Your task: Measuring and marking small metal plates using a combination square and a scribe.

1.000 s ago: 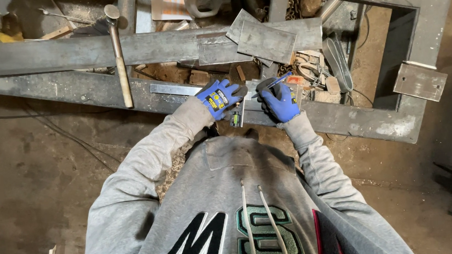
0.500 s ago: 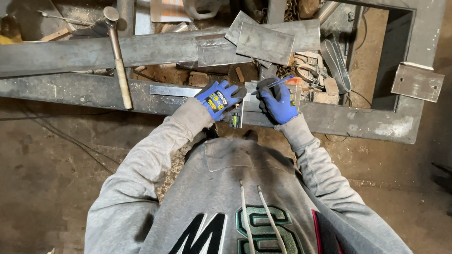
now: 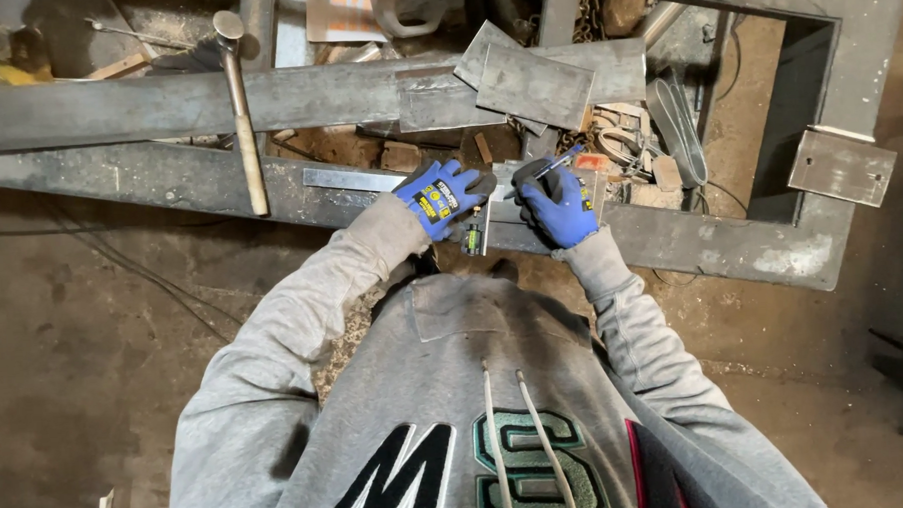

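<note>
Both my hands wear blue gloves over a long steel beam (image 3: 169, 179). My left hand (image 3: 438, 196) presses down on a metal combination square (image 3: 476, 231) whose shiny blade (image 3: 347, 180) runs left along the beam. My right hand (image 3: 560, 205) grips a thin marking pen (image 3: 544, 168), its tip pointing left toward the square on the beam's top face. My grey hooded sleeves fill the lower view.
A hammer (image 3: 238, 101) with a wooden handle lies across two beams at left. Loose steel plates (image 3: 531, 81) sit behind my hands, another plate (image 3: 841, 167) rests on the frame at right. Chain, scraps and clamps clutter the gap. Dirty concrete floor (image 3: 95, 347) lies below.
Both hands have stayed at the same spot on the beam; the right hand with the pen has shifted only slightly.
</note>
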